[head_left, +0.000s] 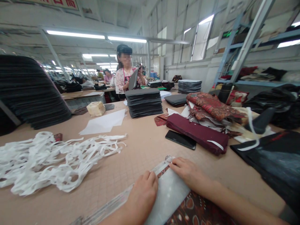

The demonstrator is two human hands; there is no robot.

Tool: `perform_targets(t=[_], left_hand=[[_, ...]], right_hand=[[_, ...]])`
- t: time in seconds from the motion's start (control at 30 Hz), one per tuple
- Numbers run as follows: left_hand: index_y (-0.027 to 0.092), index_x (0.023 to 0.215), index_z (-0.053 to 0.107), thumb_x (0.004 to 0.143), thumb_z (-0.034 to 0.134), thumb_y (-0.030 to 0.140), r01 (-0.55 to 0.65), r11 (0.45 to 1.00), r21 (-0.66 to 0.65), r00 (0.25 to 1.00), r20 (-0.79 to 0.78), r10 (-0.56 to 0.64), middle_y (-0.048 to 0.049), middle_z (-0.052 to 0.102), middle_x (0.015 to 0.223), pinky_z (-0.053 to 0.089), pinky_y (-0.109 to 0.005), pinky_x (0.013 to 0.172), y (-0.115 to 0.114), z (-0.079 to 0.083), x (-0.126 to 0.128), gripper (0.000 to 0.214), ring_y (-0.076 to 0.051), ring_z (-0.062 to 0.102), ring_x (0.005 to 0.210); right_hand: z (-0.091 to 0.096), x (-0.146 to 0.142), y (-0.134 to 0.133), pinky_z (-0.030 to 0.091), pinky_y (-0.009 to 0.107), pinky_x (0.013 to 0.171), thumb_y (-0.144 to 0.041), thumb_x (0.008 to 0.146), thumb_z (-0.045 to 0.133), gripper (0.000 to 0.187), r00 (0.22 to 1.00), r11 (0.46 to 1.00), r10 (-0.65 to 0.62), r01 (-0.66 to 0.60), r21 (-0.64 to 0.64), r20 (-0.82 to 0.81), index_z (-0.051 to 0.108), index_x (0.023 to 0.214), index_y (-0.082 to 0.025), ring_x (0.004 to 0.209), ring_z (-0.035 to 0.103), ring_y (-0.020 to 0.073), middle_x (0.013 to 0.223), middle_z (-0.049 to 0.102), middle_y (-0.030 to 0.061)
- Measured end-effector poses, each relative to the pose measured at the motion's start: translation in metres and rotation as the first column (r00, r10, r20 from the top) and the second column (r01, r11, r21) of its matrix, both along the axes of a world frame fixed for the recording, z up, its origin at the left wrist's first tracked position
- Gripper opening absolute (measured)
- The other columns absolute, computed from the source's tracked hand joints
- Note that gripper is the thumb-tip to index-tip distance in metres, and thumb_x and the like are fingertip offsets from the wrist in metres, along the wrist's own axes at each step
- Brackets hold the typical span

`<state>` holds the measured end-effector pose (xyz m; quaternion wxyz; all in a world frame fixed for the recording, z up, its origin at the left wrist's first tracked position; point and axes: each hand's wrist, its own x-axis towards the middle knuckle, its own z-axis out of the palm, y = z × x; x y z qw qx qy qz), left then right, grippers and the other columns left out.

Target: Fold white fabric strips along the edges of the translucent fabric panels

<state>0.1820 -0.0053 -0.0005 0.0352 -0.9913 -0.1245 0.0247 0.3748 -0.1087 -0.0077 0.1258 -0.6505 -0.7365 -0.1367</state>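
Near the counter's [145,140] front edge, a grey sheet [173,189] is lying against patterned fabric [199,209]. The left hand [144,193] and right hand [187,170] are resting along its edge beside a clear strip [114,201], fingers bunched together; whether they are clamping anything, I cannot tell. Edge alignment seems to be underway; the next move is probably calling for even pressure.

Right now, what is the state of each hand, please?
Left hand: fingers curled on the pale sheet; any grip cannot be told.
Right hand: fingers bent at the sheet's far end; grip also unclear.
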Motion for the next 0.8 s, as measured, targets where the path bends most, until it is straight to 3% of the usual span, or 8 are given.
perform_targets(t=[0.17, 0.27, 0.37, 0.47, 0.53, 0.67, 0.73, 0.8], left_hand=[[0.018, 0.113, 0.053, 0.080, 0.048, 0.003, -0.083, 0.996, -0.043, 0.995, 0.046, 0.085, -0.0069, 0.057, 0.104, 0.046, -0.032, 0.081, 0.011, -0.008, -0.083, 0.037, -0.021, 0.051, 0.092], [0.023, 0.112, 0.053, 0.078, 0.044, -0.001, -0.157, 0.982, -0.107, 0.975, 0.143, 0.171, -0.0032, 0.057, 0.101, 0.044, -0.027, 0.080, 0.015, -0.007, -0.139, 0.043, -0.018, 0.051, 0.089], [0.024, 0.106, 0.055, 0.080, 0.039, -0.001, -0.222, 0.964, -0.149, 0.944, 0.216, 0.251, -0.0015, 0.057, 0.096, 0.042, -0.022, 0.077, 0.018, -0.002, -0.176, 0.040, -0.015, 0.052, 0.085], [0.024, 0.096, 0.058, 0.086, 0.041, 0.007, -0.241, 0.963, -0.123, 0.936, 0.235, 0.264, -0.0002, 0.058, 0.090, 0.040, -0.023, 0.073, 0.018, 0.002, -0.189, 0.026, -0.015, 0.052, 0.081], [0.023, 0.095, 0.059, 0.089, 0.042, 0.012, -0.254, 0.963, -0.087, 0.936, 0.230, 0.268, -0.0002, 0.058, 0.088, 0.038, -0.027, 0.076, 0.017, 0.004, -0.189, 0.021, -0.016, 0.052, 0.081], [0.021, 0.103, 0.057, 0.088, 0.044, 0.011, -0.322, 0.943, -0.089, 0.918, 0.213, 0.334, -0.0009, 0.059, 0.087, 0.034, -0.032, 0.083, 0.015, 0.007, -0.185, 0.022, -0.016, 0.053, 0.080], [0.021, 0.102, 0.057, 0.086, 0.048, 0.012, -0.376, 0.916, -0.137, 0.894, 0.206, 0.398, -0.0006, 0.059, 0.087, 0.033, -0.033, 0.083, 0.016, 0.008, -0.184, 0.021, -0.016, 0.053, 0.082], [0.022, 0.097, 0.059, 0.084, 0.051, 0.014, -0.394, 0.895, -0.208, 0.877, 0.206, 0.433, 0.0002, 0.059, 0.086, 0.033, -0.031, 0.082, 0.018, 0.009, -0.184, 0.017, -0.016, 0.053, 0.084]], right_hand=[[-0.001, 0.000, 0.002, 0.047, 0.031, 0.076, -0.002, 0.083, 0.039, 0.031, 1.000, 1.000, 0.017, -0.017, -0.021, -0.001, 0.062, 0.100, -0.014, 0.086, 0.057, 0.0200, 0.095, 0.063, 0.0093], [-0.006, 0.006, 0.001, 0.046, 0.032, 0.077, 0.000, 0.080, 0.036, 0.035, 0.999, 0.999, 0.046, -0.046, -0.007, 0.007, 0.061, 0.102, -0.014, 0.086, 0.056, 0.0202, 0.097, 0.062, 0.0095], [-0.008, 0.012, 0.006, 0.045, 0.033, 0.073, 0.002, 0.076, 0.037, 0.036, 0.992, 0.996, 0.090, -0.089, -0.015, 0.085, 0.062, 0.097, -0.014, 0.081, 0.057, 0.0217, 0.092, 0.063, 0.0096], [0.000, 0.004, 0.022, 0.043, 0.036, 0.064, 0.004, 0.070, 0.041, 0.030, 0.970, 0.988, 0.156, -0.150, -0.048, 0.184, 0.063, 0.076, -0.015, 0.067, 0.057, 0.0236, 0.074, 0.063, 0.0095], [0.011, -0.020, 0.037, 0.040, 0.035, 0.059, 0.006, 0.067, 0.044, 0.028, 0.955, 0.974, 0.224, -0.211, -0.087, 0.195, 0.061, 0.066, -0.017, 0.061, 0.055, 0.0235, 0.066, 0.060, 0.0083], [0.032, -0.100, 0.064, 0.041, 0.029, 0.065, 0.003, 0.074, 0.050, 0.025, 0.895, 0.871, 0.443, -0.445, -0.209, -0.060, 0.060, 0.080, -0.019, 0.071, 0.055, 0.0193, 0.079, 0.061, 0.0036], [0.033, -0.138, 0.074, 0.041, 0.026, 0.067, -0.003, 0.079, 0.053, 0.018, 0.850, 0.817, 0.486, -0.524, -0.242, -0.201, 0.060, 0.082, -0.019, 0.074, 0.055, 0.0171, 0.082, 0.060, 0.0018], [0.028, -0.165, 0.083, 0.041, 0.026, 0.068, -0.009, 0.080, 0.056, 0.011, 0.830, 0.799, 0.485, -0.548, -0.248, -0.274, 0.060, 0.082, -0.019, 0.077, 0.055, 0.0169, 0.082, 0.060, 0.0017]])
